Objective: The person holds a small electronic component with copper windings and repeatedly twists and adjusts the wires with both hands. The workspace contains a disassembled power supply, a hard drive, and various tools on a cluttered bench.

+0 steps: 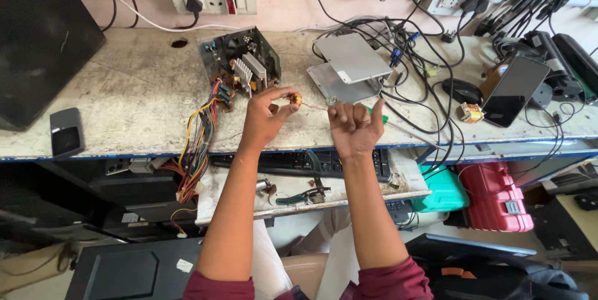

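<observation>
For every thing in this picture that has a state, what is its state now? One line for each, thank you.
Left hand: fingers pinched on the small copper coil.
Right hand: closed, pulling a thin wire from the coil.
Power supply box: cover off, tilted, wire bundle hanging over the bench edge.
Black plug: seated in the wall socket.
Phone: screen dark, propped up.
Pliers: lying on the lower shelf.

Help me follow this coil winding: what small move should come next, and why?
Probably draw the right hand a little further right to tension the thin wire. It runs from the small copper coil pinched in the left hand to the right fist.
</observation>
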